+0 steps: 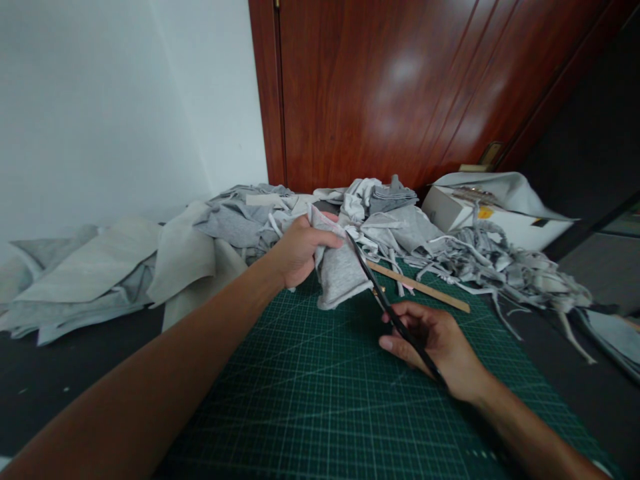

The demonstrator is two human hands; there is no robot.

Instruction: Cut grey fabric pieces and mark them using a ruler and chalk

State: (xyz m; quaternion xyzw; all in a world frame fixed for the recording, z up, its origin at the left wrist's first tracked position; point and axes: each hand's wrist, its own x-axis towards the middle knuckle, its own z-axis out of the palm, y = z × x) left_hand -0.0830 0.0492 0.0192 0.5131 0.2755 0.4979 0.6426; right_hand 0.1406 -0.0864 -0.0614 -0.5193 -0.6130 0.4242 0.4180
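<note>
My left hand (pixel 303 247) pinches a light grey piece of fabric (pixel 343 272) by its upper part, thumb in front, and the cloth hangs over the green cutting mat (pixel 310 393). In my right hand (pixel 433 337) is a pair of dark scissors (pixel 387 307), pointing up and to the left. The blades lie along the right edge of the cloth, their tips near its top corner. Whether the blades are parted or together I cannot tell. Part of the handles is hidden by my fingers.
Behind the cloth lies a wooden ruler (pixel 423 287) on the mat. Grey fabric pieces (pixel 100 263) pile up at the left, more scraps (pixel 390 200) at the back. A tangle of fabric strips (pixel 510 260) sits at the right before a white box (pixel 445 208). A wooden door (pixel 380 87) stands behind.
</note>
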